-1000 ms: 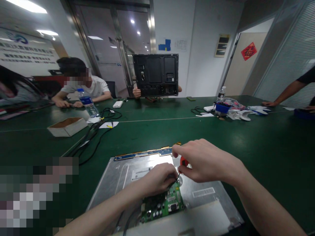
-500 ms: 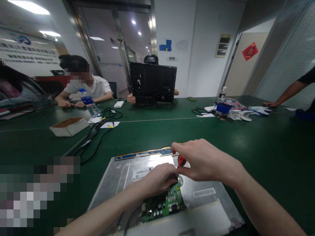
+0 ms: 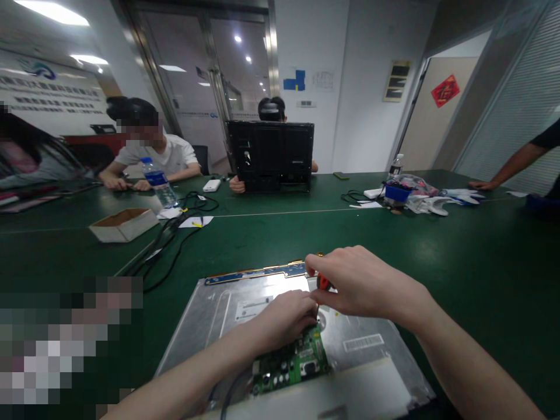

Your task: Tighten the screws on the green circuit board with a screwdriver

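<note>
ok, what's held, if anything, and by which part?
Right hand holds a red-black tool by its handle. Left hand is over the green board; whether it grips anything can't be told.

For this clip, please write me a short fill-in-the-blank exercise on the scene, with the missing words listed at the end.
1. The red-handled tool is in the person's ____ hand.
2. The left hand is over a circuit board coloured ____.
3. The bottle near the open box has a ____ cap.

Missing words: right; green; blue.
</note>
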A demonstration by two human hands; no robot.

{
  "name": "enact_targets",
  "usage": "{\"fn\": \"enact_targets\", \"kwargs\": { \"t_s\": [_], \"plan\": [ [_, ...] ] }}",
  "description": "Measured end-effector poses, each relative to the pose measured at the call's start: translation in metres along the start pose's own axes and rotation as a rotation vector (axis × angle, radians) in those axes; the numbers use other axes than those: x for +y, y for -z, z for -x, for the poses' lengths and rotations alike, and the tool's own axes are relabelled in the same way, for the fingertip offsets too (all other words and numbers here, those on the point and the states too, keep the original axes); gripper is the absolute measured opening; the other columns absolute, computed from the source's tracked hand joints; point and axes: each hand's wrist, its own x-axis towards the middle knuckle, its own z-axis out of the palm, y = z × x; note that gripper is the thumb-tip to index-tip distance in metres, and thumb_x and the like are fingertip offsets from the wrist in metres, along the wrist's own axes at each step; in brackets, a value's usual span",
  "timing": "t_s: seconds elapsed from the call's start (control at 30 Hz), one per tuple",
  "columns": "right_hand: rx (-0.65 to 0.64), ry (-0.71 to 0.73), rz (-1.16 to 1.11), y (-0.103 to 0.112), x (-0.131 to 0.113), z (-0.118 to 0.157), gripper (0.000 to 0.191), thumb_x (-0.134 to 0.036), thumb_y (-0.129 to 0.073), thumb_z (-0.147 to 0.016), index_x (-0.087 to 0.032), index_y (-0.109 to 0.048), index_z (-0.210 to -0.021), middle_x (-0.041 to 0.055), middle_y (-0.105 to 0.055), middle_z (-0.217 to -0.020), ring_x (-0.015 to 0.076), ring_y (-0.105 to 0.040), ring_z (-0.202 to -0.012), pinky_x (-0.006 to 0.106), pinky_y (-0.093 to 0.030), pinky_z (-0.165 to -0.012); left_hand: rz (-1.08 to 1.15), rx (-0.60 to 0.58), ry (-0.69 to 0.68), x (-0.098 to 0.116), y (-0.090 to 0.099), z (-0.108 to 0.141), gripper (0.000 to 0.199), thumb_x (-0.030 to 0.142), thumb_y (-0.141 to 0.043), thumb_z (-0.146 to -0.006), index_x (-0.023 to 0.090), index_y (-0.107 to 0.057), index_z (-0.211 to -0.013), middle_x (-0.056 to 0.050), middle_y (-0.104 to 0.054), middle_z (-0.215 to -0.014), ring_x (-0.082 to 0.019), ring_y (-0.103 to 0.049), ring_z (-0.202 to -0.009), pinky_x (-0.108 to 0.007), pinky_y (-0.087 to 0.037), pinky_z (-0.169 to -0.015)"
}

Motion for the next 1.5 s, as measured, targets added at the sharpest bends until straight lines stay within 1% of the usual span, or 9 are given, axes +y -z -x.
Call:
{"fn": "enact_targets", "kwargs": {
  "t_s": [0.13,0.23,0.37,0.47,0.57,0.77,1.0,1.23,1.5],
  "plan": [
    [0.004,-0.004,0.015,0.000,0.000,-0.001,0.021,-0.033,-0.059,-0.085,-0.020,-0.058,-0.101,0.0034,-0.071,-0.084,0.0185,-0.063,-0.070,0.028,-0.026,-0.053,0.020,0.017,-0.005,0.001,0.001,0.001,0.010,0.016,-0.056,-0.085,0.020,-0.064,-0.089,-0.004,-0.070,-0.094,-0.022,-0.065,-0.088,-0.028,-0.048,-0.074],
    [0.007,-0.016,0.023,0.000,0.000,-0.001,0.021,-0.036,-0.059,-0.086,-0.020,-0.060,-0.100,0.0034,-0.070,-0.082,0.0187,-0.063,-0.069,0.028,-0.026,-0.052,0.006,0.015,0.012,0.004,0.003,0.001,0.008,0.016,-0.057,-0.085,0.019,-0.064,-0.085,-0.003,-0.069,-0.090,-0.021,-0.064,-0.083,-0.027,-0.047,-0.071],
    [0.025,-0.005,0.005,0.000,0.002,0.001,0.024,-0.039,-0.062,-0.084,-0.020,-0.060,-0.099,0.0030,-0.071,-0.082,0.0191,-0.063,-0.069,0.028,-0.026,-0.053,0.020,0.013,0.008,0.004,0.004,0.001,0.008,0.014,-0.058,-0.084,0.019,-0.064,-0.086,-0.003,-0.069,-0.092,-0.021,-0.064,-0.085,-0.027,-0.046,-0.072],
    [0.025,0.025,-0.027,0.000,0.004,0.003,0.023,-0.033,-0.062,-0.082,-0.021,-0.060,-0.101,0.0021,-0.071,-0.085,0.0193,-0.063,-0.072,0.028,-0.027,-0.054,0.044,0.023,0.005,0.002,0.002,0.001,0.007,0.014,-0.059,-0.084,0.019,-0.063,-0.087,-0.003,-0.069,-0.093,-0.022,-0.064,-0.086,-0.028,-0.046,-0.074],
    [0.026,0.026,-0.015,0.000,0.004,0.003,0.019,-0.028,-0.060,-0.082,-0.021,-0.059,-0.099,0.0026,-0.070,-0.084,0.0186,-0.062,-0.071,0.028,-0.027,-0.054,0.048,0.022,-0.005,0.001,0.001,0.002,0.008,0.014,-0.058,-0.085,0.019,-0.063,-0.089,-0.004,-0.070,-0.094,-0.022,-0.064,-0.088,-0.028,-0.046,-0.074],
    [0.044,0.020,-0.011,-0.001,0.005,0.000,0.012,-0.029,-0.057,-0.083,-0.021,-0.059,-0.090,0.0016,-0.069,-0.079,0.0176,-0.060,-0.068,0.027,-0.025,-0.053,0.044,0.011,0.011,0.004,0.005,0.003,0.008,0.013,-0.058,-0.085,0.019,-0.063,-0.084,-0.002,-0.069,-0.090,-0.020,-0.063,-0.082,-0.026,-0.044,-0.069],
    [0.027,0.007,-0.024,0.000,0.007,0.002,0.014,-0.032,-0.060,-0.083,-0.021,-0.058,-0.091,0.0017,-0.068,-0.080,0.0177,-0.059,-0.068,0.027,-0.026,-0.053,0.095,-0.003,0.034,0.009,0.010,0.004,0.010,0.011,-0.060,-0.085,0.019,-0.065,-0.090,-0.002,-0.070,-0.092,-0.019,-0.063,-0.085,-0.025,-0.045,-0.073],
    [0.031,-0.001,-0.026,0.003,0.006,0.003,0.014,-0.031,-0.060,-0.084,-0.021,-0.057,-0.093,0.0015,-0.068,-0.081,0.0176,-0.060,-0.069,0.027,-0.026,-0.053,0.118,0.012,0.050,0.011,0.013,0.005,0.008,0.013,-0.061,-0.084,0.019,-0.066,-0.088,-0.001,-0.070,-0.090,-0.018,-0.064,-0.083,-0.025,-0.045,-0.072],
    [0.010,0.005,-0.036,0.002,0.008,0.002,0.017,-0.032,-0.060,-0.084,-0.022,-0.059,-0.097,0.0010,-0.069,-0.082,0.0178,-0.060,-0.069,0.027,-0.026,-0.053,0.097,0.032,-0.002,0.007,0.011,0.004,0.010,0.010,-0.062,-0.082,0.019,-0.065,-0.084,0.000,-0.069,-0.088,-0.017,-0.064,-0.081,-0.024,-0.043,-0.069]
  ]
}}
